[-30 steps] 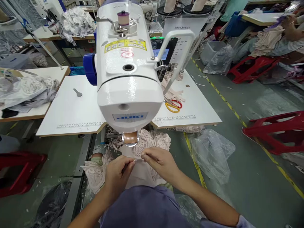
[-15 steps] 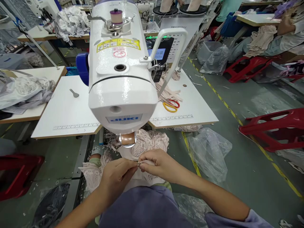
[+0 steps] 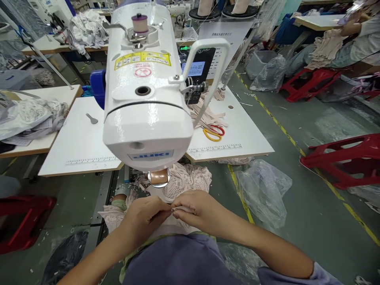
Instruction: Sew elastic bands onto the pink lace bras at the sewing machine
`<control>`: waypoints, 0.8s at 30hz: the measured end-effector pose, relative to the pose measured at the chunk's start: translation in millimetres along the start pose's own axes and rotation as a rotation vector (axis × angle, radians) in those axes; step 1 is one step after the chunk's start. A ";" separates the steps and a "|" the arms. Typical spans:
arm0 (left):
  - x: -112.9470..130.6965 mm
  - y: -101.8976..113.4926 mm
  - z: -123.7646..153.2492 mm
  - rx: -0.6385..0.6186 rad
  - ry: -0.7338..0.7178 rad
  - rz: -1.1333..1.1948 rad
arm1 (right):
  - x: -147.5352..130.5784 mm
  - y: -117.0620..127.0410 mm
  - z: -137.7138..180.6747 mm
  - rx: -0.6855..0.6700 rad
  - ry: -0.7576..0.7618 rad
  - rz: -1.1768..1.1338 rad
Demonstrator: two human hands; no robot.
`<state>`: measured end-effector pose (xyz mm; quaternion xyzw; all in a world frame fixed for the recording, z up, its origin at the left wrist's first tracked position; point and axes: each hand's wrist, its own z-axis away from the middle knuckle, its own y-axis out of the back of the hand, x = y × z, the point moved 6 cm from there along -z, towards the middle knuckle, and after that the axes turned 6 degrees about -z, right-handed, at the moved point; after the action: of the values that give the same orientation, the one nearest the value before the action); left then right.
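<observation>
My left hand (image 3: 147, 215) and my right hand (image 3: 197, 209) meet fingertip to fingertip in front of the sewing machine (image 3: 148, 126). Between my right thumb and forefinger is a narrow pale fabric strip (image 3: 185, 208). My left fingers are pinched at its left end; what exactly they grip there is too small to make out. Pale beige lace fabric (image 3: 190, 178) lies just beyond the hands, under the machine head. More lace (image 3: 111, 215) hangs to the left of my left hand.
Scissors (image 3: 212, 133) with red and yellow handles lie by beige strips (image 3: 208, 113) on the right tabletop (image 3: 234, 138). A small flat metal piece (image 3: 92, 118) rests on the left tabletop. Red stools (image 3: 344, 158) and clear plastic bags (image 3: 264, 190) are on the floor. A co-worker's arm shows at upper right.
Both hands sit slightly lower in view, still pinched together at the strip. The machine head appears a little further left as the view shifts.
</observation>
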<state>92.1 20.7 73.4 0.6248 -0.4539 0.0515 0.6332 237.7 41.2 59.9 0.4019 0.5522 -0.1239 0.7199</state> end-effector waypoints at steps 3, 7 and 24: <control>-6.9 -5.8 -2.4 -0.150 0.120 -0.033 | -0.1 -1.4 -0.7 0.002 0.013 0.040; -8.8 -14.3 -0.1 -0.191 0.090 -0.236 | 0.7 -3.2 0.7 0.055 0.057 0.122; -32.2 5.9 9.7 0.214 -0.293 -0.826 | -20.4 31.9 -78.0 0.036 0.036 0.265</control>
<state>64.6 30.0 55.3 0.8162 -0.2436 -0.2479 0.4615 195.9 112.2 87.1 0.4862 0.5049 -0.0302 0.7125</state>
